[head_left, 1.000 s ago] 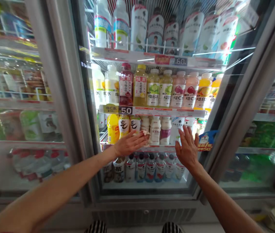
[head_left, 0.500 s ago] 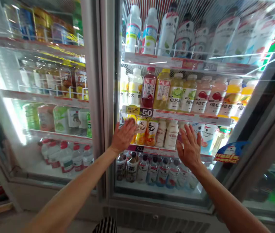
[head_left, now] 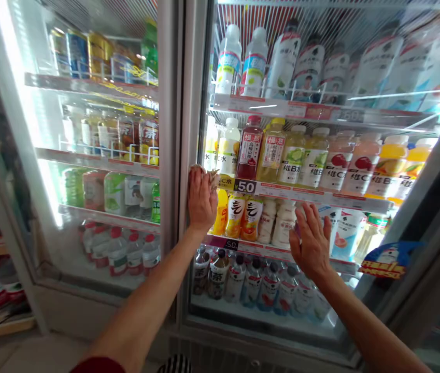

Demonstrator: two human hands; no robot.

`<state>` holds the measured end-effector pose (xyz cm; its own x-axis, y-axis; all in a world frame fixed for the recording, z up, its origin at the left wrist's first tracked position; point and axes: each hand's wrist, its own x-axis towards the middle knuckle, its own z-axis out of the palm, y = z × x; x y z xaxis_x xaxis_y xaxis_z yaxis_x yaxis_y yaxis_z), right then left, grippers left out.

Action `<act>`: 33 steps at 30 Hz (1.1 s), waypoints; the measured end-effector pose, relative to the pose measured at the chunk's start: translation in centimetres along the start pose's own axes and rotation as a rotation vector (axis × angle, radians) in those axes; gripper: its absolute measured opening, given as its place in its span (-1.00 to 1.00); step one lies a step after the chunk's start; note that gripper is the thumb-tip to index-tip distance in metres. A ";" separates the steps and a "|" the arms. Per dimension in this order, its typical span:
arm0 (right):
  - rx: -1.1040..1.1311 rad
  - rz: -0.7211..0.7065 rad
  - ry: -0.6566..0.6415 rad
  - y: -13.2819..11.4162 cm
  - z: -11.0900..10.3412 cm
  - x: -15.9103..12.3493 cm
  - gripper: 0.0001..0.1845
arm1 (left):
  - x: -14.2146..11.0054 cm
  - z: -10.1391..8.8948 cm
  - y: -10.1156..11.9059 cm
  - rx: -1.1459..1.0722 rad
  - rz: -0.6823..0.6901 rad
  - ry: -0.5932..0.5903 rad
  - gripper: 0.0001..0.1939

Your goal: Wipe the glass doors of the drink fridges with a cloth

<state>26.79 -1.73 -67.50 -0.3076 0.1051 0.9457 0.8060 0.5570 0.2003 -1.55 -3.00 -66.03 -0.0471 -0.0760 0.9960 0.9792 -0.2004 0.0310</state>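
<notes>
A pale, crumpled cloth (head_left: 213, 178) shows around the fingertips of my left hand (head_left: 202, 204). That hand lies over the cloth and presses it to the left edge of the glass door, beside the metal frame (head_left: 197, 67). My right hand (head_left: 311, 241) rests against the glass with its fingers stretched out, in front of the third shelf. Behind the glass, close to my left hand, are yellow-and-orange bottles (head_left: 235, 215). White bottles (head_left: 283, 223) stand between the two hands.
Several rows of drinks, such as a red bottle (head_left: 249, 147), fill the cooler behind the glass. A second cooler door with red-capped bottles (head_left: 116, 251) is on the left. A blue sticker (head_left: 393, 259) is at the lower right.
My left hand has moved left and slightly up with the cloth, to the door's edge. The right hand stays at about the same place on the glass. The view has shifted left.
</notes>
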 end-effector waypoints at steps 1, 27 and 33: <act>0.004 -0.007 0.000 -0.1 0.1 0.0 -0.33 | -0.1 0.0 0.4 0.005 0.004 -0.004 -0.43; 0.003 -0.006 0.147 1.5 -0.3 5.8 -0.34 | 8.9 3.0 3.8 0.029 0.451 -0.200 -0.49; -0.018 0.038 0.174 2.4 -0.6 5.9 -0.32 | 9.7 3.5 4.6 0.033 0.199 -0.079 -0.48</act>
<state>27.21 -0.31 -61.23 -0.1856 -0.0188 0.9824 0.8247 0.5406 0.1662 3.19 -1.24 -55.90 0.1622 -0.0343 0.9862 0.9736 -0.1573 -0.1656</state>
